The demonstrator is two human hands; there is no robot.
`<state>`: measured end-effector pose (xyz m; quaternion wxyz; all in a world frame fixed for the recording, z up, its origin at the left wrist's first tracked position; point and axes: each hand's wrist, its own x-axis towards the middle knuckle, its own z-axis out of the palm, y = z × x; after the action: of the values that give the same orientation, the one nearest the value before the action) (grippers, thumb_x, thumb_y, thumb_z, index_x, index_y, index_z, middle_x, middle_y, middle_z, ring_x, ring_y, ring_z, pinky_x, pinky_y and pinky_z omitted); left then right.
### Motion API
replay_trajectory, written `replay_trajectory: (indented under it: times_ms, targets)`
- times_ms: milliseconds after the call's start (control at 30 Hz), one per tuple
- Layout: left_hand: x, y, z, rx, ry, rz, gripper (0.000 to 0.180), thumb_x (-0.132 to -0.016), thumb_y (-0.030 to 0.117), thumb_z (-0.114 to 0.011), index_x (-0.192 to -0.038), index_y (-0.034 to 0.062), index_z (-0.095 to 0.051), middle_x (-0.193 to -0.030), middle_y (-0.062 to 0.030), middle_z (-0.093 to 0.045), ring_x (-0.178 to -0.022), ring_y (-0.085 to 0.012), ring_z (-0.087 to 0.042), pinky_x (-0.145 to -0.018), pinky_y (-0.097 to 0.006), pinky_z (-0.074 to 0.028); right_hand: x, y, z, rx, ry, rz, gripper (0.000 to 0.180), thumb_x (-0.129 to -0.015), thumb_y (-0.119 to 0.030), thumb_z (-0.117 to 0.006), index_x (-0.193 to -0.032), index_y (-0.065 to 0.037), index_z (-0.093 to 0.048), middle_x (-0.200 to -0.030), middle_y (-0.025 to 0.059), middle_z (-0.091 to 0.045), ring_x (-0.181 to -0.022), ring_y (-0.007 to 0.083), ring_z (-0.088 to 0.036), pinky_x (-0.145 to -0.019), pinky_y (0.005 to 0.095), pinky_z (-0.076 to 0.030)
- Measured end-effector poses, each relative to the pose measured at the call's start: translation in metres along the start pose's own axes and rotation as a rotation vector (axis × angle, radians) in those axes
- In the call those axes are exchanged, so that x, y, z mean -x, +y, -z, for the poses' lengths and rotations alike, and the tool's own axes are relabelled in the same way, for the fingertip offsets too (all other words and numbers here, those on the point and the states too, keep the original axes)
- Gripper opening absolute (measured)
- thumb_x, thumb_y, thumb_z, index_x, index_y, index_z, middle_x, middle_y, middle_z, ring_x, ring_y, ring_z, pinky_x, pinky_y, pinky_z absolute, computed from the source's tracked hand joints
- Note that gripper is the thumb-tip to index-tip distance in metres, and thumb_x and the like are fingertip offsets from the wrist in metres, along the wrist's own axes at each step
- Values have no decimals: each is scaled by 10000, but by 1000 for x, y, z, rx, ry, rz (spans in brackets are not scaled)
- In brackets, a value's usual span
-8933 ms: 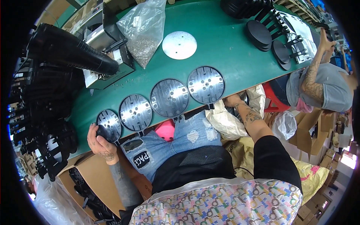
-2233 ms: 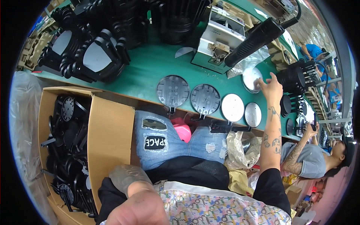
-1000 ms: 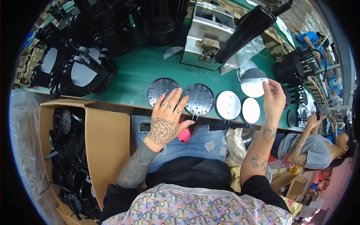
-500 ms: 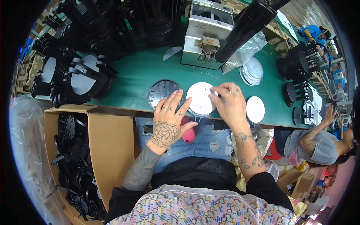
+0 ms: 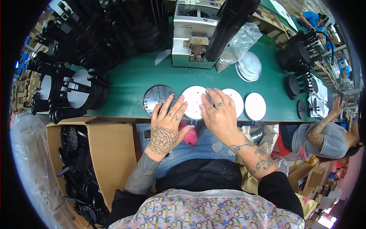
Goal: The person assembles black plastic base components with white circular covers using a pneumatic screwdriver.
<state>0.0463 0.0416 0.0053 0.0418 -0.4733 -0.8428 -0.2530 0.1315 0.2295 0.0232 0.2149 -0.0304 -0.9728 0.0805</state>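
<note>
My left hand [image 5: 166,131] lies with fingers spread across the near part of a black round disc [image 5: 155,96], its index fingertip touching the left rim of a white round disc [image 5: 193,95] with small holes. Over the right part of that white disc rests my right hand [image 5: 221,114], fingers stretched out, nothing visible in its grasp. Partly hidden behind the right hand is a second white disc [image 5: 237,102]. A third white disc [image 5: 255,107] lies further right, near the table edge.
Behind the discs stands a metal box-shaped machine [image 5: 190,38], with a black cylindrical tool [image 5: 225,32] hanging beside it. A clear bag [image 5: 244,38] and stacked silvery discs [image 5: 249,66] are at right. Black stands crowd the left; a cardboard box [image 5: 110,152] holds black parts.
My right hand has gone from a pinch at the white disc's right edge to lying flatter over it. The second white disc now shows beside it. The view has shifted slightly.
</note>
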Motion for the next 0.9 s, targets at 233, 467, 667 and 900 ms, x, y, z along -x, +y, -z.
replay_trajectory:
  times_ms: [233, 467, 667, 900]
  targets:
    - [0, 4, 1, -47, -44, 6, 782, -786, 389, -763, -1447, 83, -478, -1544, -102, -421, -1419, -355, -365, -1167, -536, -246, -4, 6, 6, -19, -43, -1, 316, -841, -221, -716, -1086, -22, -724, -1213, 165, -641, -1133, 336, -598, -951, 438, -473]
    - [19, -21, 37, -86, 164, 112, 742, -789, 400, -797, -1385, 62, -512, -1539, -225, -368, -1406, -431, -355, -1146, -561, -273, -63, 157, 28, 141, 36, -528, 790, -740, -374, -836, -1389, -45, -530, -1415, 276, -507, -1294, 429, -498, -1068, 454, -439]
    - [37, -56, 49, -17, 5, 228, 859, -774, 517, -783, -1414, 31, -480, -1512, -201, -424, -1434, -393, -345, -1183, -546, -233, -63, 218, 38, -37, -181, -744, 1000, -654, -432, -906, -1429, 31, -475, -1298, 266, -619, -1165, 358, -636, -962, 394, -514]
    - [38, -67, 45, 16, 9, 185, 880, -772, 584, -753, -1401, 24, -496, -1507, -152, -459, -1431, -333, -371, -1188, -521, -229, -30, 228, 78, -371, 49, -846, 298, -900, -186, -724, -1130, 4, -708, -804, 31, -707, -651, 79, -604, -586, 236, -465]
